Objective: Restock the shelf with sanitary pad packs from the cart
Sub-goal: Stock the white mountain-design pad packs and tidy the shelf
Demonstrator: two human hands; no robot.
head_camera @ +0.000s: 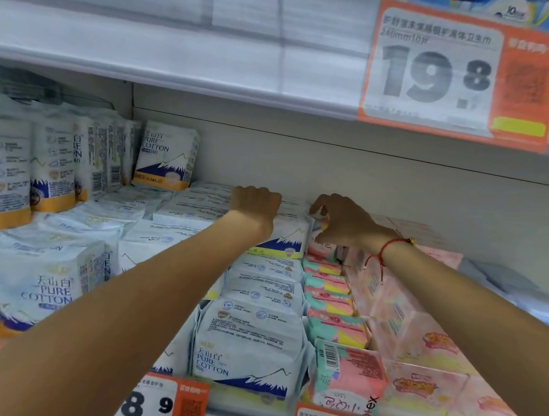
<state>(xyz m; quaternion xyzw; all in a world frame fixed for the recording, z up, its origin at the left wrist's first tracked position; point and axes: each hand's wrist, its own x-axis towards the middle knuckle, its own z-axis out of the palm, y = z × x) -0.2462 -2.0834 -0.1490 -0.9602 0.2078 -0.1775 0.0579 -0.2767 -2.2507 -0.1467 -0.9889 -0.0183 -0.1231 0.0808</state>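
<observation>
Head view: left hand [256,203] curls over the rear white Pure Cotton pack [288,239], frame centre; right hand [341,222] pinches its corner beside the pink packs [419,323]. Shelf [401,185] looks approx. full, back row still w/ room; cart unseen.

I face a pale shop shelving unit [402,172]. An upper shelf edge [178,76] crosses above me, carrying an orange price tag [460,74]; lighting seems bright and even.
</observation>
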